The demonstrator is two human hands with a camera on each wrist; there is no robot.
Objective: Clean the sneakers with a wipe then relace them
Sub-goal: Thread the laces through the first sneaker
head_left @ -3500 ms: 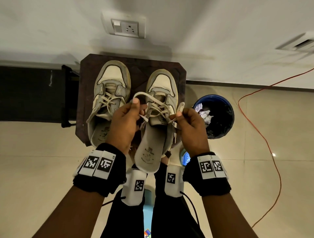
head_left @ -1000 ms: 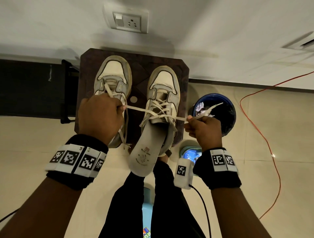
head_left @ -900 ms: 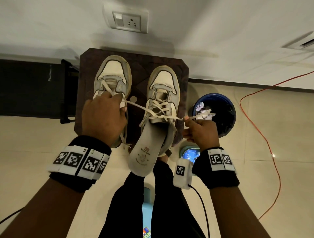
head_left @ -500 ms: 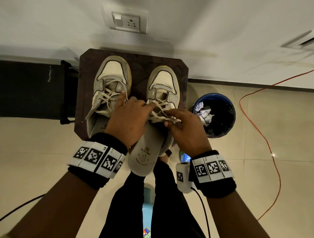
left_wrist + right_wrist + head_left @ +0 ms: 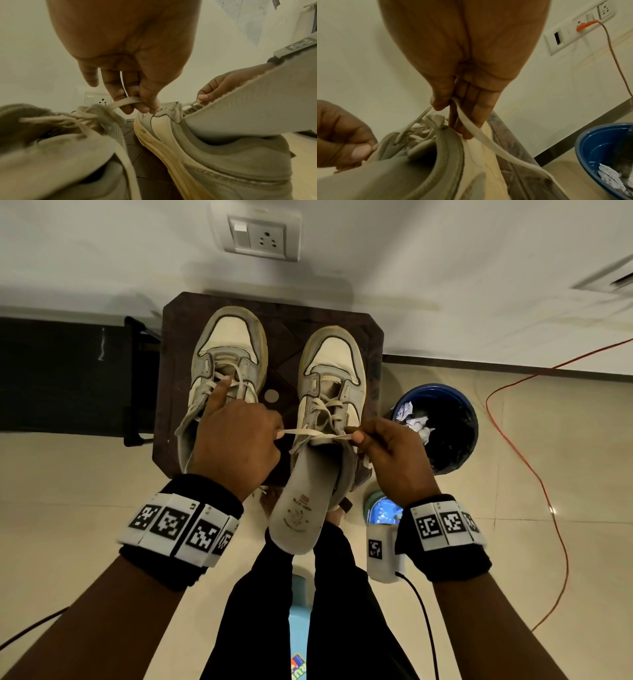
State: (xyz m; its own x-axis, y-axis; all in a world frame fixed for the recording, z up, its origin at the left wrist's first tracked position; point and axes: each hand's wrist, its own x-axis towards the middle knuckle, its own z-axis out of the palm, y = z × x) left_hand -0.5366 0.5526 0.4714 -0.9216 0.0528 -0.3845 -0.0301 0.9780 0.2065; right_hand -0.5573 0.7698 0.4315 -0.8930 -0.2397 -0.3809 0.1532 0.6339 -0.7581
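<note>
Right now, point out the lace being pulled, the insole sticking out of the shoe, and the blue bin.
lace [image 5: 308,433], head view, the taut stretch between the two hands.
insole [image 5: 301,508], head view, its printed heel end.
blue bin [image 5: 471,419], head view, its right rim.

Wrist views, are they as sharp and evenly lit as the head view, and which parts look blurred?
Head view: sharp, evenly lit, wide-angle bending at the edges. Left wrist view: dim yellowish cast, the left shoe close to the lens is blurred, the left hand pinching the lace is clearer. Right wrist view: the same cast, soft throughout, the right hand and bin readable.
</note>
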